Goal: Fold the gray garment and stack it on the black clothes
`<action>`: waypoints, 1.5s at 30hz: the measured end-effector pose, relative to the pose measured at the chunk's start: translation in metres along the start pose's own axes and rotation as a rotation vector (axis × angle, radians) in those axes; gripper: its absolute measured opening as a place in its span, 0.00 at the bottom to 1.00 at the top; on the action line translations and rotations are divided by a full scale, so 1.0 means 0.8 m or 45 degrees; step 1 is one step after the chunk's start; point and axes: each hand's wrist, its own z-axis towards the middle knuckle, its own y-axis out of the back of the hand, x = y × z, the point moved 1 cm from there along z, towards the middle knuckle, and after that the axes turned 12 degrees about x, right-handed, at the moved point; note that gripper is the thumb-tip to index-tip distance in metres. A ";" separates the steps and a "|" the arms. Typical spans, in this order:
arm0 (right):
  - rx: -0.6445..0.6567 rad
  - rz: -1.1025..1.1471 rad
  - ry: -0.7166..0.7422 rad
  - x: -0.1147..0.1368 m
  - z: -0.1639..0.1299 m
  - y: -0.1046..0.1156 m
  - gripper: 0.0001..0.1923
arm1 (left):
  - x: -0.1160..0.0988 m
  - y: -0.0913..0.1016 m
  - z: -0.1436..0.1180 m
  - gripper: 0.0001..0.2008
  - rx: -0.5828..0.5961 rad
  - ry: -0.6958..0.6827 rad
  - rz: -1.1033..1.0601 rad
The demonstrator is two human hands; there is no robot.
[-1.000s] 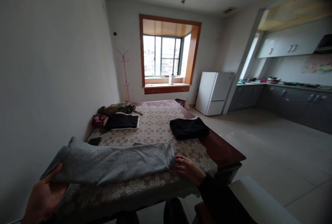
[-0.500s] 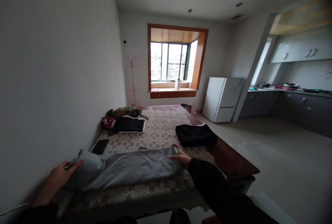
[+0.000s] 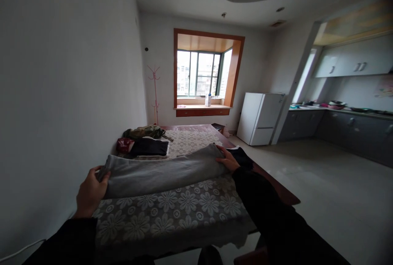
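— Between both hands, what is stretching across the floral lace tablecloth [image 3: 172, 211]?

— A long folded grey cotton garment [image 3: 159, 173]; left hand [image 3: 90, 191] and right hand [image 3: 227, 159] are gripping its ends. Lengthwise fold looks done; crosswise folding is remaining, I'd judge.

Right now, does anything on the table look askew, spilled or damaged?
Nothing stands out. The left hand and right hand hold the folded grey garment by its ends; other clothes lie bunched near the wall.

home | fridge [image 3: 260, 118], kitchen cabinets [image 3: 350, 132], bay window [image 3: 202, 73], table [image 3: 172, 211]
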 end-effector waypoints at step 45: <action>-0.220 -1.356 -0.106 -0.132 0.009 -0.047 0.26 | -0.039 -0.210 0.043 0.28 0.260 -0.289 0.411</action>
